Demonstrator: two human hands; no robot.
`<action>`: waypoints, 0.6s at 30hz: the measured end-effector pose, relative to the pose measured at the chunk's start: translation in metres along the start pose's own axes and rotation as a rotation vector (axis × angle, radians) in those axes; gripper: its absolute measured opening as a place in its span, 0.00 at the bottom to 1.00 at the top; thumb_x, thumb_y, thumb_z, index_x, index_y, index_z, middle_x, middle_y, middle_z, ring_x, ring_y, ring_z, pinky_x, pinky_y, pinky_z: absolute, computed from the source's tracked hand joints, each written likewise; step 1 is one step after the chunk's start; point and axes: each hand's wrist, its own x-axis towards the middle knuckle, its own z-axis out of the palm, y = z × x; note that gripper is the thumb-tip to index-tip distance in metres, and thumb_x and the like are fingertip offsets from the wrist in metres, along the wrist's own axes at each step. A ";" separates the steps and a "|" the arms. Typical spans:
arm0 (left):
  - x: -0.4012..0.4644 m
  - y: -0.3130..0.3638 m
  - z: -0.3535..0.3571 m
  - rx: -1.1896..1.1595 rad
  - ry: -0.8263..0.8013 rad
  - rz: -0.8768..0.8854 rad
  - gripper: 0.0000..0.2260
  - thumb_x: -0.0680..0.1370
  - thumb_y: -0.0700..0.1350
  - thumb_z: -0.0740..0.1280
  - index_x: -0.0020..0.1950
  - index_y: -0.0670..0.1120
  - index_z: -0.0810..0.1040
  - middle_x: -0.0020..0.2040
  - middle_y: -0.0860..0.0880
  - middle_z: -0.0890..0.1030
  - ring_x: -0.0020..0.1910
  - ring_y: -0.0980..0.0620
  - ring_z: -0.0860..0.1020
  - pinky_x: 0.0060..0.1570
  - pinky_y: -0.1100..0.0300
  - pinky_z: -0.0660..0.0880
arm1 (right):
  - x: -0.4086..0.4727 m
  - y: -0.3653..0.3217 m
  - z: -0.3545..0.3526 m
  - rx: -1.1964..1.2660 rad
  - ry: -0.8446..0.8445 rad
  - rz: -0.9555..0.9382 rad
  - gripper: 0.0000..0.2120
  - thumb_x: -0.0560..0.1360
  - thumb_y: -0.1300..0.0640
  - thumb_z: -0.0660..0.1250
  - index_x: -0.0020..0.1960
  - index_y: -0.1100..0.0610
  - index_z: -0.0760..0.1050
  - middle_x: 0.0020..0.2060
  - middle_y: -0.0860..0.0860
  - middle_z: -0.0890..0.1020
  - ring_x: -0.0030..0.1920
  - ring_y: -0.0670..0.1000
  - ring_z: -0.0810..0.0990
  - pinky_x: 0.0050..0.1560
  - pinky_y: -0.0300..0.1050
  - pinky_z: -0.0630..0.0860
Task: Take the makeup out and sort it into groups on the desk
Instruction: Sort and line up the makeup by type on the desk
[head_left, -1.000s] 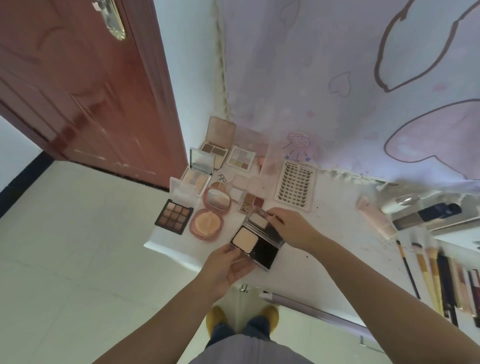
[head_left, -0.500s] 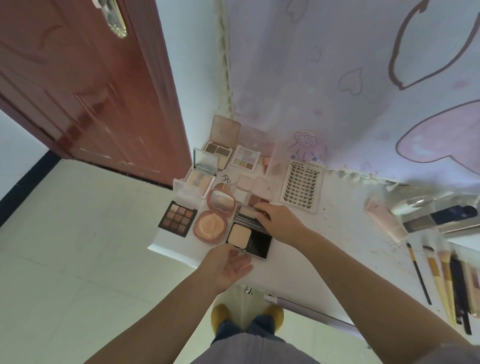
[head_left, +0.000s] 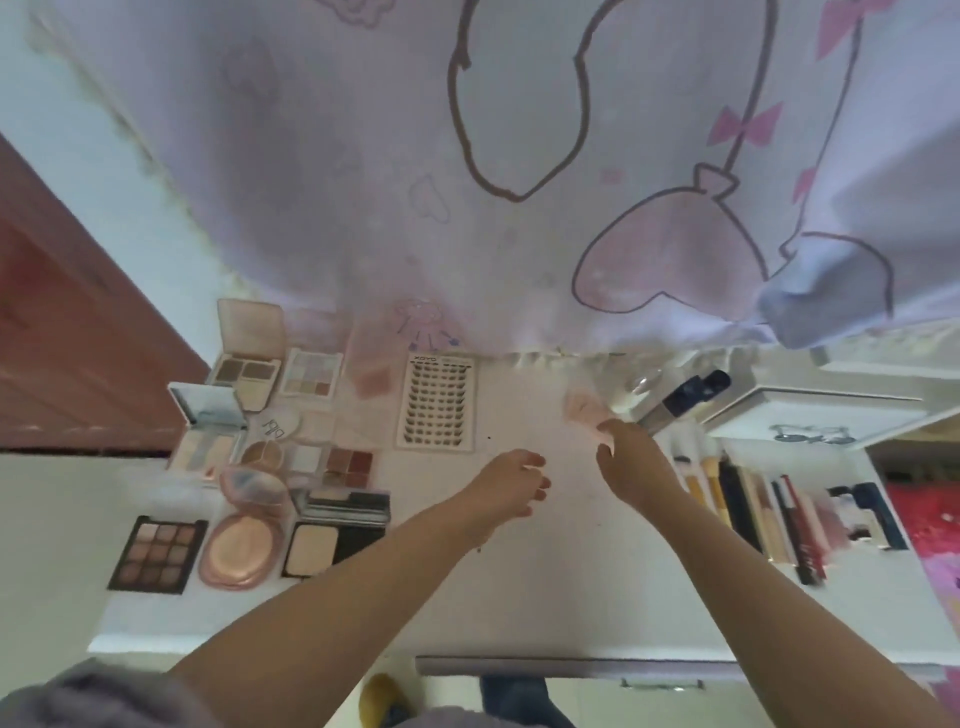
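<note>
The black compact (head_left: 335, 548) is now released at lower left among the palettes, the left hand (head_left: 511, 480) is held loosely curled and empty, and the pink tube (head_left: 584, 410) at centre right is reached by the right hand (head_left: 628, 462), whose grasp cannot be told.

Both bare forearms extended forward, converging slightly toward the far end. Left hand (head_left: 511, 480) held palm-down, empty, fingers loosely curled, fingertips pointing toward the right hand. Left forearm running diagonally from the lower left, wrist straight. Right hand (head_left: 626, 457) reaching farther forward than the left, back of hand uppermost, fingers bent downward at the tips. Whether the right fingertips (head_left: 605, 434) grip anything cannot be told: motion blur at that end. Right forearm running in from the lower right, broader near the lens. Hands near each other, not touching, a clear gap between them.
</note>
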 end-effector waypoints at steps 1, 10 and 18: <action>0.016 0.008 0.010 0.142 0.015 0.068 0.16 0.80 0.40 0.56 0.67 0.45 0.69 0.60 0.46 0.77 0.53 0.49 0.77 0.53 0.58 0.74 | 0.004 0.012 -0.001 -0.071 -0.008 0.015 0.17 0.80 0.56 0.57 0.68 0.56 0.67 0.63 0.55 0.73 0.62 0.55 0.73 0.63 0.50 0.70; 0.099 0.025 0.060 1.004 0.061 0.349 0.25 0.78 0.35 0.55 0.75 0.47 0.58 0.72 0.45 0.61 0.67 0.44 0.65 0.62 0.49 0.69 | 0.037 0.054 0.008 -0.538 0.123 -0.228 0.16 0.75 0.45 0.64 0.57 0.54 0.70 0.50 0.52 0.80 0.52 0.54 0.78 0.52 0.48 0.71; 0.080 0.029 0.051 1.391 0.305 0.495 0.18 0.78 0.50 0.60 0.68 0.50 0.67 0.63 0.46 0.67 0.62 0.45 0.66 0.59 0.53 0.64 | 0.040 0.065 -0.005 -0.162 0.031 -0.481 0.16 0.78 0.47 0.51 0.58 0.52 0.71 0.46 0.50 0.79 0.47 0.53 0.77 0.46 0.45 0.72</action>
